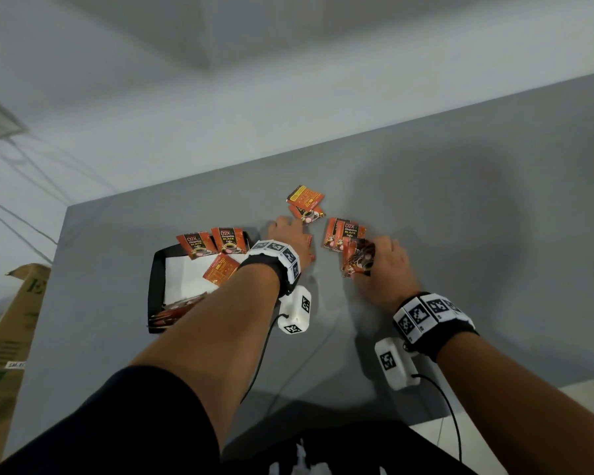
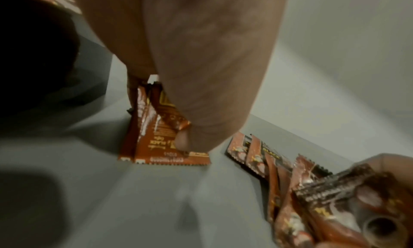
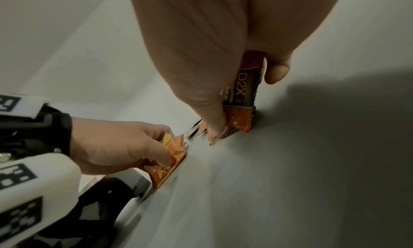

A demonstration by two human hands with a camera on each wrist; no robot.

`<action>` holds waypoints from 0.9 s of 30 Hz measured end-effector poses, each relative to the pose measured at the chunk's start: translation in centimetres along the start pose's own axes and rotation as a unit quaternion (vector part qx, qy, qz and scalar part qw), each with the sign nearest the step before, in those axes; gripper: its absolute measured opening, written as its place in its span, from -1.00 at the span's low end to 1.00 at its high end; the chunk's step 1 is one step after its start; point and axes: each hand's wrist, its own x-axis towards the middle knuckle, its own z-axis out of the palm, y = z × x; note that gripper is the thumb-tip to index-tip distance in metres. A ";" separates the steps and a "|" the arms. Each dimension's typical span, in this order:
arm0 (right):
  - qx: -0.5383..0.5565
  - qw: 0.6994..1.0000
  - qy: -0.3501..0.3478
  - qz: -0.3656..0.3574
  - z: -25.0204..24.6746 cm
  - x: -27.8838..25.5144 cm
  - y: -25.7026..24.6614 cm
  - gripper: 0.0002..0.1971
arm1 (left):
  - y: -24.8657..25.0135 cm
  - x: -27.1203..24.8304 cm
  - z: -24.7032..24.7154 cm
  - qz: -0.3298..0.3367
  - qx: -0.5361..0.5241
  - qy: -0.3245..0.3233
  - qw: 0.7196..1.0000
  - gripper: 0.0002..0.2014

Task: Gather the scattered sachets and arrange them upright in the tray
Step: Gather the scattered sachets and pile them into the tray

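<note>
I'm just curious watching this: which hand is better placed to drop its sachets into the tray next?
Probably the left hand: it already holds sachets and is right beside the tray. The right hand is farther away.

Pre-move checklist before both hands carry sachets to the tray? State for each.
1. Right hand grip: ok, fingers and thumb pinch a bunch of sachets standing on edge on the table.
2. Left hand grip: ok, fingers curl round several sachets whose lower edge touches the table.
3. Tray reachable: ok, it sits beside the left forearm.
4. Tray contents upright: not ok, the orange sachet inside lies tilted.
5. Table cleared: not ok, two sachets remain beyond the left hand, more by the right.
6. Count held in each hand: cannot tell.
</note>
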 end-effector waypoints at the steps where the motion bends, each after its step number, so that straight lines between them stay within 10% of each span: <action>1: 0.008 1.000 -0.009 0.005 -0.1 -0.1 -0.2 -0.60 | -0.1 -0.2 0.2 0.004 -0.013 0.003 1.000 -0.40; 11: 0.049 0.995 -0.071 0.042 -1.5 -0.7 -1.0 -0.62 | 0.0 -3.2 0.3 0.050 0.036 0.004 0.998 -0.40; 16: 0.088 0.995 -0.020 0.051 -2.9 -1.3 -3.6 -0.85 | -0.7 -5.3 -3.6 0.049 -0.181 -0.014 0.982 -0.37; 19: 0.144 0.990 -0.004 -0.005 -3.6 -1.9 -7.6 -0.80 | -4.5 -7.6 -7.6 0.066 -0.271 0.016 0.960 -0.78; 27: 0.052 0.968 -0.156 -0.189 2.0 -1.7 -20.8 -0.85 | -17.7 -11.9 -9.5 0.003 -0.171 0.052 0.984 -0.79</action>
